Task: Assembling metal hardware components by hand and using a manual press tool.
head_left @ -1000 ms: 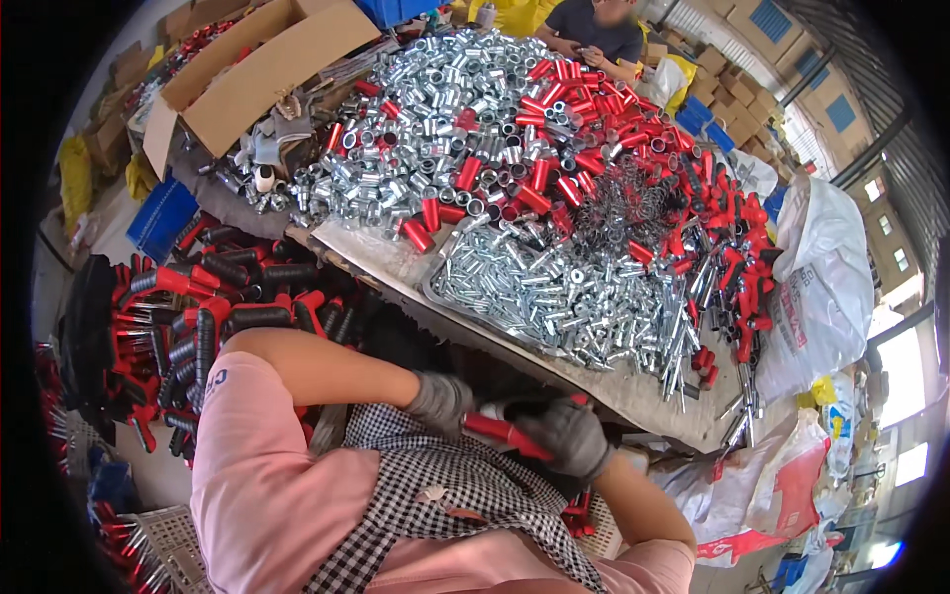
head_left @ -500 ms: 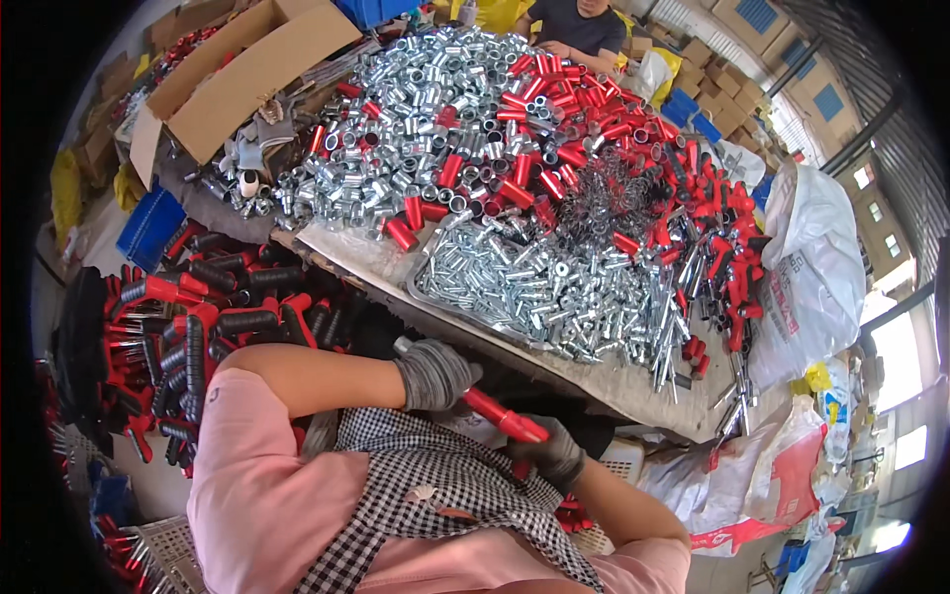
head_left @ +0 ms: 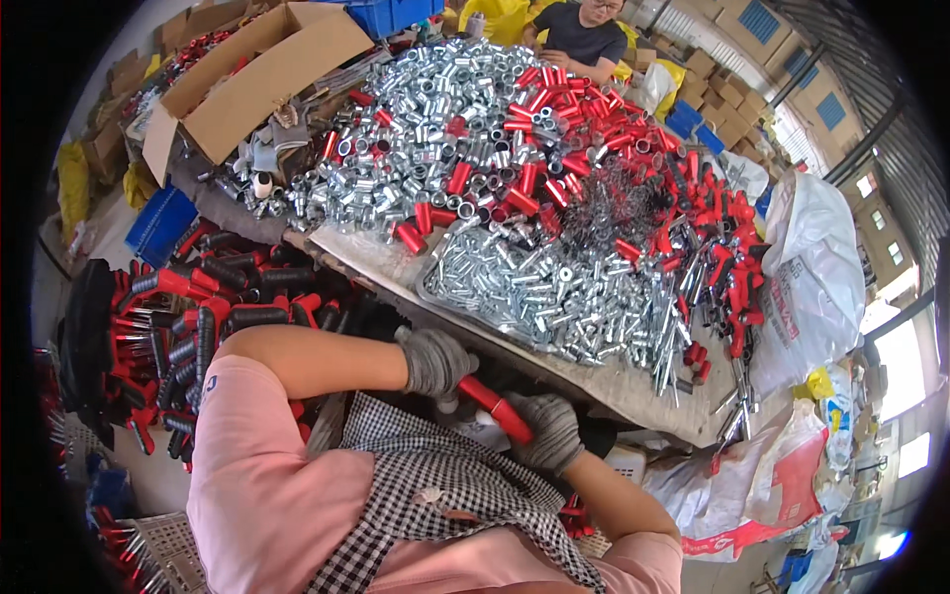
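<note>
Left hand [head_left: 437, 364], grey-gloved, closed around the upper-left end of 1 red cylindrical part [head_left: 497, 407]; right hand [head_left: 552, 432], likewise gloved, closed about its lower-right end, fingertips partly hidden; the part sits tilted between the 2 hands, above the checked apron [head_left: 401, 450] and near the bench [head_left: 368, 261]; on the bench, silver sleeves [head_left: 366, 186] piled at left, red tubes [head_left: 522, 201] among and beyond them, dark springs [head_left: 614, 210] beside metal pins [head_left: 485, 282]; red-and-black handles [head_left: 206, 332] heaped left of the person; 1 co-worker [head_left: 586, 42] at the far side.
</note>
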The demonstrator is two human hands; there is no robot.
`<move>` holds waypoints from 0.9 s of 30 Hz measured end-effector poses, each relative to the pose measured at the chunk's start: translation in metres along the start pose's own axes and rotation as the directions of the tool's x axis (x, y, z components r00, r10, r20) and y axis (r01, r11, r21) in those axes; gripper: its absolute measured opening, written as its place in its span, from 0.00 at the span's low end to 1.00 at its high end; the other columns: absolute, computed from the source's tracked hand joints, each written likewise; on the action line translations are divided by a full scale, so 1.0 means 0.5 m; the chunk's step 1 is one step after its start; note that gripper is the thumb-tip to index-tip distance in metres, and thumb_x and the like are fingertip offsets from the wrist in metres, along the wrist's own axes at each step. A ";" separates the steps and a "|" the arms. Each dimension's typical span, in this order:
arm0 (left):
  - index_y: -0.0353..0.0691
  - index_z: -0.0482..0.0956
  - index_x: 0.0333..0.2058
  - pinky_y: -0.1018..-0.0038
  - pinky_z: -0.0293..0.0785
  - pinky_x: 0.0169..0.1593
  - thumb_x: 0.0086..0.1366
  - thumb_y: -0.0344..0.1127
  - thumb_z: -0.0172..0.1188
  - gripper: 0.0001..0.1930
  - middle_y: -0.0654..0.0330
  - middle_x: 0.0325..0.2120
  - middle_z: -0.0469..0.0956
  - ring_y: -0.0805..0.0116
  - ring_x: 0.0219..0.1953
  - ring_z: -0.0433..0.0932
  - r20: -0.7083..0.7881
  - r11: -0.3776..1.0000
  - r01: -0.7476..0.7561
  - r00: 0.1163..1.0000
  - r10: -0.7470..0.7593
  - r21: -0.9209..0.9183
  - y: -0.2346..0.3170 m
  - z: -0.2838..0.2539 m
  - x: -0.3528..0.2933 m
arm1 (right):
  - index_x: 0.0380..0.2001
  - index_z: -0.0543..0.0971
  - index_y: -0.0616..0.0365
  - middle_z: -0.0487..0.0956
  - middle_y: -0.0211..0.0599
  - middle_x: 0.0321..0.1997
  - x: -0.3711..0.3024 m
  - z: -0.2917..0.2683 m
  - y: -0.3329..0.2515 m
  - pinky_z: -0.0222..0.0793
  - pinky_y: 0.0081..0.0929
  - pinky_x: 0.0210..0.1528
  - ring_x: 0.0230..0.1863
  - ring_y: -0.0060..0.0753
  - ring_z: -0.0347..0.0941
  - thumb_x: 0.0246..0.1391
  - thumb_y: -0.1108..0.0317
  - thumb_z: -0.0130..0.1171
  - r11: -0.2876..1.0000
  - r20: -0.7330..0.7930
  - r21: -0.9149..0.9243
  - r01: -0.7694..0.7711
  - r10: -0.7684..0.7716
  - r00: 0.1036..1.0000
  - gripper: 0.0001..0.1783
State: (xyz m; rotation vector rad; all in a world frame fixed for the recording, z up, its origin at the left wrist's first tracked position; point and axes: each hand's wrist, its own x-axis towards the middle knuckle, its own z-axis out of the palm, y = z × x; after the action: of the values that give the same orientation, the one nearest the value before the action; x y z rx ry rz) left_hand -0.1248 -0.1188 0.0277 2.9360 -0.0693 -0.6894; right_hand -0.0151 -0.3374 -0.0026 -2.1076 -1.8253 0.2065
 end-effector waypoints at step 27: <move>0.41 0.69 0.47 0.63 0.75 0.48 0.58 0.38 0.61 0.20 0.59 0.39 0.75 0.63 0.41 0.75 -0.547 -0.603 -0.766 0.610 -0.574 -0.222 -0.102 0.023 0.029 | 0.29 0.72 0.60 0.70 0.33 0.23 0.070 0.016 -0.057 0.72 0.34 0.36 0.25 0.29 0.68 0.33 0.56 0.67 -0.215 0.109 0.976 -0.029 0.372 0.922 0.23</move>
State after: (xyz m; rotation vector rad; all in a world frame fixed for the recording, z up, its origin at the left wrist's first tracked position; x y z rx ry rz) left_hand -0.1162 -0.0705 0.0041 0.5058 0.0156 0.6527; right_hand -0.0387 -0.2985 0.0037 -0.9666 -0.4416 1.0547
